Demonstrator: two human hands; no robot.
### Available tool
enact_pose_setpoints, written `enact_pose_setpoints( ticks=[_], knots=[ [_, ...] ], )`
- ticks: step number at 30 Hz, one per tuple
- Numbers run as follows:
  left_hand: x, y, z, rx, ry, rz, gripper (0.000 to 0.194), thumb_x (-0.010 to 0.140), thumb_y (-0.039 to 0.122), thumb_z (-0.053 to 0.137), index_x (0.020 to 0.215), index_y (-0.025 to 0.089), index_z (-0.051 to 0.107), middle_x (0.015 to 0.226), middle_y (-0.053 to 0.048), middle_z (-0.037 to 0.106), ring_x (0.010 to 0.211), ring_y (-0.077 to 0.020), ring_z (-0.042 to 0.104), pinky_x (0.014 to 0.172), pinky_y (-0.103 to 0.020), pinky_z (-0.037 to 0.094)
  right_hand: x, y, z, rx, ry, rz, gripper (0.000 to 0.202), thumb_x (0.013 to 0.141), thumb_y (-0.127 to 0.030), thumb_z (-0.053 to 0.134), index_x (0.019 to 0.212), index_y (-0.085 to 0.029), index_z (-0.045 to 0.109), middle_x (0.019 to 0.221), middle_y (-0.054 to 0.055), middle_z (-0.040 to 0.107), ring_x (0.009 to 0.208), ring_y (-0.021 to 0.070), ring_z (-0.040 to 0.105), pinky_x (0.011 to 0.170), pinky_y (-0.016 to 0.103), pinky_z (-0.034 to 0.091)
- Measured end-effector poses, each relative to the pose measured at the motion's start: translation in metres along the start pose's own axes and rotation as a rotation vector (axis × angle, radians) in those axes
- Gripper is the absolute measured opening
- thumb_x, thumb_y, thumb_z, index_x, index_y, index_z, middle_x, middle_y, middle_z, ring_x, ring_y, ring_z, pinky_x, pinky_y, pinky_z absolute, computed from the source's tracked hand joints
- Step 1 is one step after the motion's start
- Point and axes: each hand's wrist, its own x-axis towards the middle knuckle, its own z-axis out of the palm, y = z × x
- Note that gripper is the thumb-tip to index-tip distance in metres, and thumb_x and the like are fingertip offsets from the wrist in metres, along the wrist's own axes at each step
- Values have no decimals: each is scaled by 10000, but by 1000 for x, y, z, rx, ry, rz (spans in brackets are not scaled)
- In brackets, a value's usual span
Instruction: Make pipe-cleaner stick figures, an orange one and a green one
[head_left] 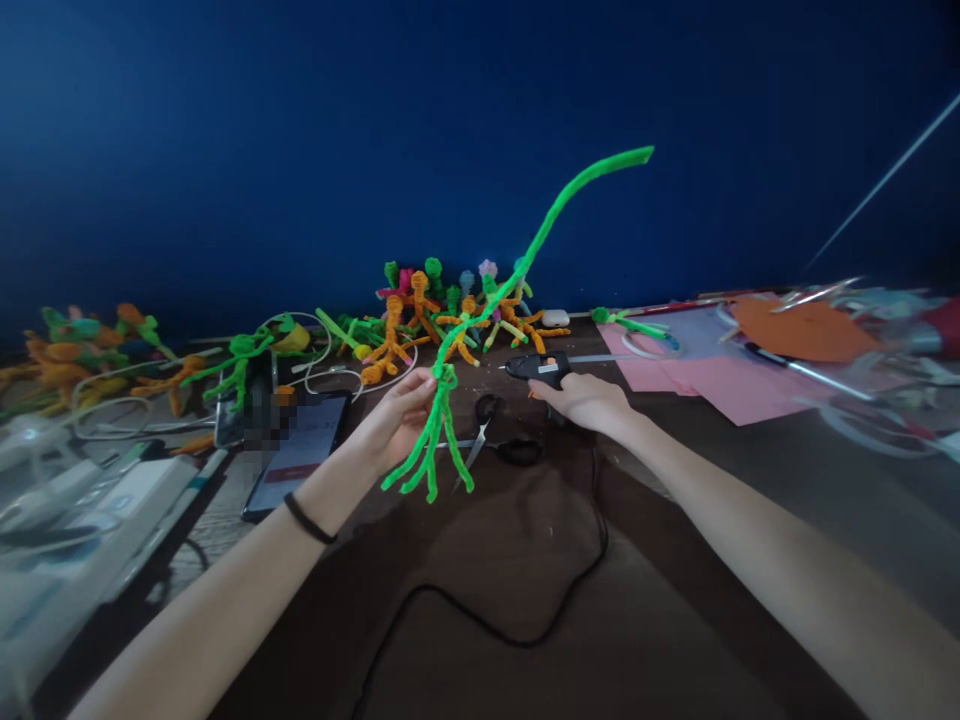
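Observation:
My left hand (406,418) pinches a bright green pipe-cleaner figure (445,378) at its knotted middle. Several twisted legs hang down from the knot, and one long stem curves up to the right. A black hot glue gun (541,368) is in my right hand (591,402), its nozzle pointing left toward the green figure but apart from it. A clear glue stick (600,357) sticks out of its back end. Below and between my hands, black-handled scissors (519,452) lie spread on the dark table, partly behind the green legs.
Finished-looking pipe-cleaner figures (395,340) stand along the blue wall. A phone (300,455) and a white power strip (112,530) lie at left, with cables around. Pink paper (739,388) and orange paper (802,328) are at right. The black cord (517,640) snakes across the table.

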Motion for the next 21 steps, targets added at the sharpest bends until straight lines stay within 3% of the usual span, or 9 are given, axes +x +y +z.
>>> enact_pose_setpoints(
  ticks=[5,8,11,13,16,18,21],
  knots=[
    [-1,-1,1,77,0,42,122,661,131,651,674,152,532,587,34,534,472,-57,531,434,-139,425,-5,-4,-5,-90,27,28,696,750,-674,219,837,-132,647,907,171,632,848,285,596,664,348,403],
    [0,-4,0,156,-48,80,139,650,157,664,648,152,526,555,41,501,459,-47,487,421,-136,386,-6,-1,-9,-44,162,-18,585,784,-594,269,722,-142,636,817,156,631,797,277,591,626,336,382],
    [2,-9,-2,301,-126,122,154,646,209,673,659,164,527,529,55,469,445,-40,435,413,-142,335,-7,2,-13,267,354,-186,481,824,-490,291,634,-160,585,677,98,602,678,210,568,579,297,359],
    [3,-11,-2,451,-158,157,162,651,248,668,672,165,531,530,54,468,451,-45,421,423,-157,317,-9,2,-19,590,367,-331,429,830,-457,318,645,-165,571,621,60,579,600,163,538,553,271,357],
    [0,-12,3,713,-188,212,171,663,284,647,685,155,537,556,41,486,489,-64,430,464,-183,322,-17,0,-31,868,94,-532,394,806,-471,386,697,-165,610,677,46,615,597,134,536,546,250,373],
    [-3,-12,7,863,-203,253,158,674,285,626,696,153,542,578,35,491,518,-75,438,490,-194,328,-26,-2,-38,771,-194,-671,359,764,-476,473,740,-164,649,748,51,643,656,141,558,575,248,389],
    [-8,-12,14,1020,-207,318,122,690,266,596,709,157,543,607,30,499,549,-86,448,511,-201,337,-37,-7,-39,676,-328,-725,258,688,-400,596,800,-174,652,764,35,658,662,143,575,588,250,403]
  ],
)
